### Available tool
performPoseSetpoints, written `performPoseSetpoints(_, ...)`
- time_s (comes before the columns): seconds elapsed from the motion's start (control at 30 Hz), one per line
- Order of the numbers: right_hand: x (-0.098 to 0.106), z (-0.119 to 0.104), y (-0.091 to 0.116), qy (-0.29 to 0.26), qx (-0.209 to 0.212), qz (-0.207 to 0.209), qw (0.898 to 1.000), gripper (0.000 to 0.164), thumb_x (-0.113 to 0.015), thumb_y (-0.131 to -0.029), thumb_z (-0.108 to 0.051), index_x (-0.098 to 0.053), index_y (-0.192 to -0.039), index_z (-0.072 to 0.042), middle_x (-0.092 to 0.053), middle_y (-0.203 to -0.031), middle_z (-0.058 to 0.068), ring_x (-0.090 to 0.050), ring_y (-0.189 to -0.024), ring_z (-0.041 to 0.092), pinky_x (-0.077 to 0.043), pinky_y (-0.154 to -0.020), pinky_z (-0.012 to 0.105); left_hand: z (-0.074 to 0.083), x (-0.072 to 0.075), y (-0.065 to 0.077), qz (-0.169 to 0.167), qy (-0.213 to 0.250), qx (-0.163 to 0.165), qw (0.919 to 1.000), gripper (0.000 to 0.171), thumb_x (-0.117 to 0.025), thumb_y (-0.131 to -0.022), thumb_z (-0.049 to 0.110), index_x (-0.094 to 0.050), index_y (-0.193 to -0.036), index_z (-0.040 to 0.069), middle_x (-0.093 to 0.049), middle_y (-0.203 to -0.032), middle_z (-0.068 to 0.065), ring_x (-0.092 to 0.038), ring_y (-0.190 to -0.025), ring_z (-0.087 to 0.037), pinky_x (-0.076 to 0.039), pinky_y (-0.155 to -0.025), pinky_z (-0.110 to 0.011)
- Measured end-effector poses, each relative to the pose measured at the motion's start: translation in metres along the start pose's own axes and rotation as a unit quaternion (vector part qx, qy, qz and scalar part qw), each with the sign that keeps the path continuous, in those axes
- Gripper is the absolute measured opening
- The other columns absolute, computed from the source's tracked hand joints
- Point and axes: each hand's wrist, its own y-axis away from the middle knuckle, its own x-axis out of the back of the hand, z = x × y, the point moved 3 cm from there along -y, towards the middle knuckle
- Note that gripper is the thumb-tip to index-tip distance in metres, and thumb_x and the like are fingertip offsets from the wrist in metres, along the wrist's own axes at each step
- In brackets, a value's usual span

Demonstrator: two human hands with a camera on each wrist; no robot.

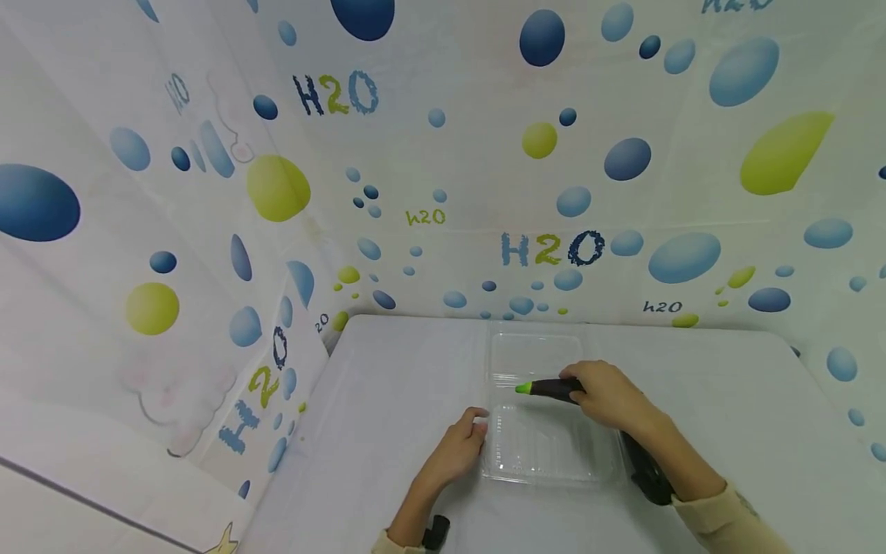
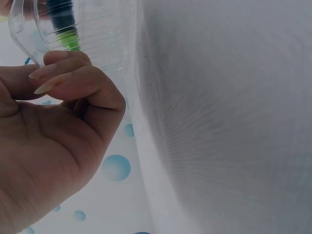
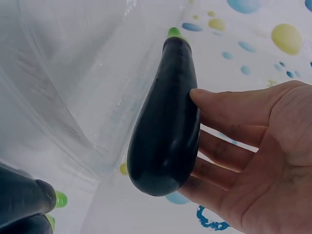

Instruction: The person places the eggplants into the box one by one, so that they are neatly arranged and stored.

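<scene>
In the head view, my right hand (image 1: 609,396) holds a dark purple eggplant (image 1: 550,388) above a clear plastic container (image 1: 526,454), its green stem end pointing left. The right wrist view shows thumb and fingers gripping the eggplant (image 3: 165,126) from one side, the rounded end lowest. At the container's left edge is my left hand (image 1: 457,446). In the left wrist view its fingers (image 2: 97,90) are curled, with thumb and fingertips pinching the clear rim. Two more eggplants (image 3: 24,200) with green stems lie beside the container, partly cut off by the frame.
The container lies unfolded on a white-covered table (image 1: 401,369), with its lid half (image 1: 533,350) toward the back. A curtain (image 1: 471,154) printed with blue and green drops hangs behind and at the left. Dark shapes (image 1: 647,469) sit below my right forearm, partly hidden.
</scene>
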Motion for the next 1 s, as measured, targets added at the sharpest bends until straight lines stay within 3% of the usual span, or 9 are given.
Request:
performPoseSetpoints(0.33,-0.012,-0.001,-0.008,0.012,0.032,-0.016,0.999,0.027,-0.078,-0.089,-0.002,-0.075,-0.116,0.000,-0.075,-0.111,0.013,-0.070,-0.100,0.027,-0.056,-0.087,0.050,0.003,0.001,0.001,0.000,0.005,-0.001,1.0000,0.037,-0.044,-0.112,0.019,-0.051,-0.142,-0.003,-0.062,-0.080,-0.009,-0.048,-0.063,-0.013,-0.039,-0.054,-0.027)
performPoseSetpoints(1.0,-0.028,-0.011,-0.013,0.018,0.036,-0.043,0.998,0.027,-0.080,-0.086,0.001,-0.076,-0.113,-0.001,-0.075,-0.110,0.011,-0.070,-0.103,0.029,-0.056,-0.089,0.049,0.004,0.000,-0.001,-0.002,0.007,0.004,1.0000,0.036,-0.044,-0.112,0.018,-0.051,-0.142,-0.002,-0.063,-0.082,-0.011,-0.047,-0.062,-0.012,-0.037,-0.054,-0.026)
